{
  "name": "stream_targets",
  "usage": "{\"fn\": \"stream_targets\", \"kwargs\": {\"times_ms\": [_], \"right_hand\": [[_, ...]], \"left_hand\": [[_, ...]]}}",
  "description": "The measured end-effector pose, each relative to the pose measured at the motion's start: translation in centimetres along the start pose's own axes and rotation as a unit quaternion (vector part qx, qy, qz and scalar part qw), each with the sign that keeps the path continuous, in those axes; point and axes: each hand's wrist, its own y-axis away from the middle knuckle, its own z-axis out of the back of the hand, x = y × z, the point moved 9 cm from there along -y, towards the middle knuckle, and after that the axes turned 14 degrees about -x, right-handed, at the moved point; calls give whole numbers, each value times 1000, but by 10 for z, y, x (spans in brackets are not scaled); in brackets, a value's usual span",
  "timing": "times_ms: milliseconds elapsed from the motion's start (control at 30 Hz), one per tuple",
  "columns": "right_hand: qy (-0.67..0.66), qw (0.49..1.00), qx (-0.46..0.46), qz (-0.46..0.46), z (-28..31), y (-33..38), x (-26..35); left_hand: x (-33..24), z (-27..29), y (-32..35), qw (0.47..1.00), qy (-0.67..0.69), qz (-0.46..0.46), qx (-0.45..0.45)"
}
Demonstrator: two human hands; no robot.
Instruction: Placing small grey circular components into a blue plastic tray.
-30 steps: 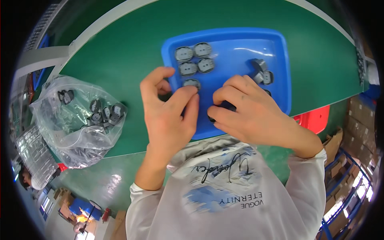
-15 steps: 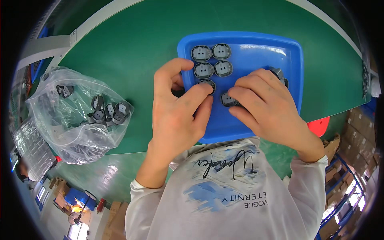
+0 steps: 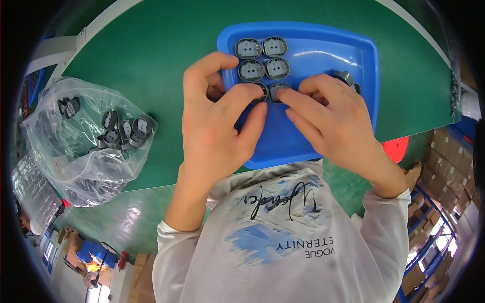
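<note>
Small grey oval plastic housings (image 3: 248,48) stand in two columns at the left of a blue tray (image 3: 298,26). My left hand (image 3: 214,123) reaches over the tray's left wall, fingers apart. Its index fingertip rests on the left housing (image 3: 260,93) of the third row, partly hiding it, while another fingertip is at the rim. My right hand (image 3: 336,118) touches the right housing (image 3: 276,92) of that row with its index fingertip. The right thumb is below, apart from that housing. More grey parts (image 3: 343,77) lie beyond my right knuckles, partly hidden.
An open clear plastic bag (image 3: 76,151) with several similar grey housings (image 3: 141,126) lies on the green table (image 3: 166,65) at left. A red object (image 3: 395,149) sticks out by the table's right front edge. Cardboard boxes (image 3: 439,161) and blue racking stand beyond, at right.
My right hand has moved its housing farther up the tray and slightly left, beside the third-row housing. My right thumb has come away from it. The whole view has shifted slightly.
</note>
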Motion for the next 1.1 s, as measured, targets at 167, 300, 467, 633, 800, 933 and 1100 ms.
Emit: {"fn": "stream_targets", "kwargs": {"times_ms": [167, 300, 467, 633, 800, 933, 1100], "right_hand": [[16, 998, -43, 37, 1, -1, 5], [32, 997, -56, 43, 1, -4, 5], [10, 999, -33, 38, -3, -9, 3], [16, 998, -44, 46, -1, -7, 3], [3, 998, -44, 53, 3, -12, 5], [-3, 999, -38, 33, 14, -14, 7], [41, 996, -80, 0, 39, -23, -4]], "left_hand": [[-2, 0, -1, 1000, 3, -29, -12], [-4, 0, -1, 999, 7, -38, -15], [-2, 1, 1, 999, 6, -28, -21], [-3, 0, 1, 1000, 0, 1, -5], [-2, 2, -1, 1000, 3, 15, -1], [1, 0, 0, 1000, 23, 14, -6], [2, 3, 2, 999, 47, 25, -13]]}}
